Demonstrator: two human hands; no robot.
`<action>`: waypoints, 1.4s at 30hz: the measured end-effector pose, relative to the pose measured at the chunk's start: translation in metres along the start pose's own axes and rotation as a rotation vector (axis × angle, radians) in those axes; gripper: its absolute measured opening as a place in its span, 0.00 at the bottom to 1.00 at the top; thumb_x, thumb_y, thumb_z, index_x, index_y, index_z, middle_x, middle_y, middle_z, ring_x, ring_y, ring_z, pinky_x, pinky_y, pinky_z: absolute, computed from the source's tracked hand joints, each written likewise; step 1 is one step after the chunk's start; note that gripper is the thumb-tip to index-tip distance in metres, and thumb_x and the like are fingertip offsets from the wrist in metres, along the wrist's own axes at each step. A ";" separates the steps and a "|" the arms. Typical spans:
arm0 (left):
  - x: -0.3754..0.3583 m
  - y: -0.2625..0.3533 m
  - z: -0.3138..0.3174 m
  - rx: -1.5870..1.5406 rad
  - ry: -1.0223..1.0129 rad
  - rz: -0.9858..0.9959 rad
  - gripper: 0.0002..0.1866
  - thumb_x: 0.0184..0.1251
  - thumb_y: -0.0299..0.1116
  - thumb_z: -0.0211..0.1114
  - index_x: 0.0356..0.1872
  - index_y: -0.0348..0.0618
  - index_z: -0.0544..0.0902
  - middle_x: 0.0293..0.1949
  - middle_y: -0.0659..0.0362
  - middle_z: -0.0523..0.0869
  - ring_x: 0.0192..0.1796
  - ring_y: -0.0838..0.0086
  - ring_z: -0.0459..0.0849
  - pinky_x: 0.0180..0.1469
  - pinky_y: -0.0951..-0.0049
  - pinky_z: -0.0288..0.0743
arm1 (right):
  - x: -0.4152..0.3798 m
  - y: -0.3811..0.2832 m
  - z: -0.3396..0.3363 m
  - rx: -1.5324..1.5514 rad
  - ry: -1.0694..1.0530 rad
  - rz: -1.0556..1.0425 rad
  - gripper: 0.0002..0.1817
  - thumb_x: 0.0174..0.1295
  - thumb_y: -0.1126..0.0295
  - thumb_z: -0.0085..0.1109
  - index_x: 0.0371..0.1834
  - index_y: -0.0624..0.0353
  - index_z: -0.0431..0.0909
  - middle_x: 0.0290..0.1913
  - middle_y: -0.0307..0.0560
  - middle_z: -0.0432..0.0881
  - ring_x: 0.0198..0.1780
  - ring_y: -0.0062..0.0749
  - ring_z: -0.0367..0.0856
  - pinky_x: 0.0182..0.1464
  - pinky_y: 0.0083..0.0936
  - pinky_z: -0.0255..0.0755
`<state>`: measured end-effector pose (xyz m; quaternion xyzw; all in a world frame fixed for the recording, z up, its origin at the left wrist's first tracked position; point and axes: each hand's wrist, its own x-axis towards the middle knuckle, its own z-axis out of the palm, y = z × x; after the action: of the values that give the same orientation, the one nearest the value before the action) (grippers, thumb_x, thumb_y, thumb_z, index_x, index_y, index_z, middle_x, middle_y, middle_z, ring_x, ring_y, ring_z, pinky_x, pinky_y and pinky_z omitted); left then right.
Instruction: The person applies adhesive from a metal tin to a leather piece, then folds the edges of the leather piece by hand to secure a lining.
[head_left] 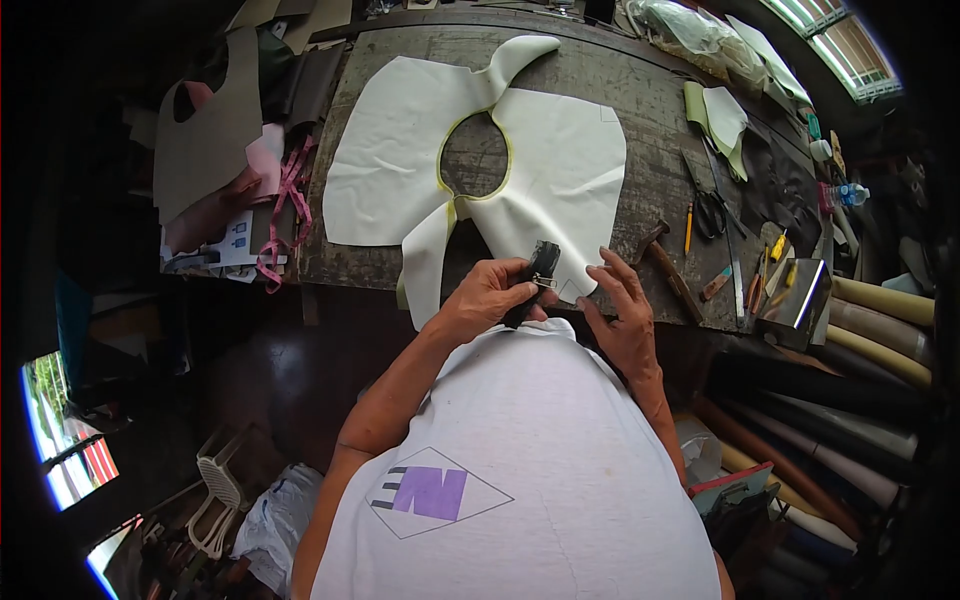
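Note:
Between the thumb and fingers of my left hand is a black zipper with a metal slider, bunched up in front of my shirt at the table's near edge. My right hand is open, fingers spread and curved, beside the near corner of a white leather piece. That piece lies spread on the worn table, its panels joined around a round opening with a yellow-green edge. One narrow flap hangs over the near edge, left of my left hand.
Right of the leather lie a hammer, a yellow pencil, black scissors and a metal box. Pink measuring tape and card patterns are at left. Rolls of material are stacked at right.

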<state>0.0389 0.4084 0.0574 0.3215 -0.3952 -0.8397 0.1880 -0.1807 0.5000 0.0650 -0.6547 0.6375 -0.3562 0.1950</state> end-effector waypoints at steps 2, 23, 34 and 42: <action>-0.001 -0.001 0.000 0.037 -0.006 0.024 0.14 0.75 0.26 0.59 0.57 0.32 0.79 0.44 0.52 0.89 0.37 0.80 0.87 0.43 0.79 0.84 | 0.008 -0.015 0.004 0.009 -0.035 -0.178 0.23 0.55 0.77 0.72 0.56 0.56 0.81 0.67 0.51 0.75 0.58 0.45 0.80 0.56 0.37 0.78; -0.010 -0.002 -0.008 0.343 -0.164 0.204 0.13 0.76 0.31 0.56 0.53 0.35 0.82 0.36 0.63 0.82 0.39 0.82 0.77 0.45 0.76 0.73 | 0.030 -0.031 0.013 -0.133 -0.121 -0.477 0.17 0.53 0.74 0.75 0.41 0.59 0.74 0.65 0.54 0.74 0.60 0.49 0.78 0.56 0.41 0.77; -0.003 0.028 0.005 0.657 -0.254 0.307 0.18 0.68 0.41 0.66 0.45 0.32 0.85 0.35 0.51 0.87 0.39 0.69 0.83 0.45 0.67 0.76 | 0.060 -0.048 -0.035 0.024 -0.626 -0.064 0.29 0.47 0.62 0.80 0.52 0.62 0.82 0.57 0.50 0.80 0.59 0.43 0.79 0.59 0.36 0.75; 0.002 0.016 0.014 0.870 -0.301 0.517 0.17 0.65 0.37 0.63 0.46 0.32 0.84 0.40 0.44 0.87 0.45 0.53 0.85 0.50 0.59 0.76 | 0.075 -0.059 -0.051 -0.046 -0.847 0.006 0.18 0.50 0.66 0.78 0.38 0.67 0.83 0.44 0.50 0.83 0.44 0.39 0.84 0.46 0.31 0.78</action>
<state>0.0287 0.4047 0.0754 0.1377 -0.7963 -0.5611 0.1792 -0.1809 0.4440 0.1569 -0.7455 0.5108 -0.0405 0.4262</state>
